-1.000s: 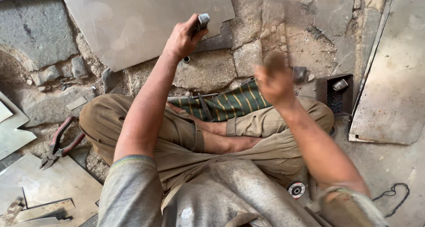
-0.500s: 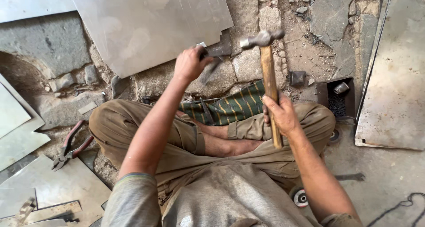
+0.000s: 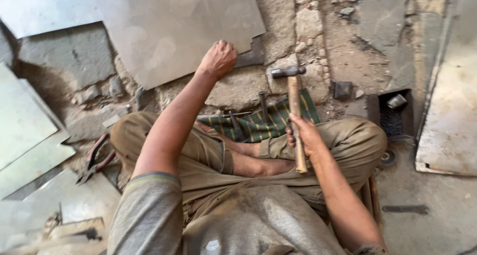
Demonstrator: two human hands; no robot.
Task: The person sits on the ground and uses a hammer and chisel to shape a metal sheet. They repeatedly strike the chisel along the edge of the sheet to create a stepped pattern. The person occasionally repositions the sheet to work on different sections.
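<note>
Head view: metal sheet (image 3: 184, 26), striped cloth (image 3: 263, 123), red snips (image 3: 97, 158) surround hammer (image 3: 294, 111).

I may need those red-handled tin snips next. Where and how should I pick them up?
Grip the tin snips by the red handles, the upper ends nearest the left knee, coming from above. They lie flat on the ground, jaws pointing down-left toward the metal sheets.

The right hand (image 3: 304, 134) is wrapped around the wooden handle of a hammer (image 3: 294, 111), head up, over a striped cloth (image 3: 263, 123). Beyond the cloth, the left hand (image 3: 218, 59) is fisted at the near edge of a grey metal sheet (image 3: 174, 26). Left of the cloth, red-handled pliers (image 3: 97, 158) lie on the floor.
</note>
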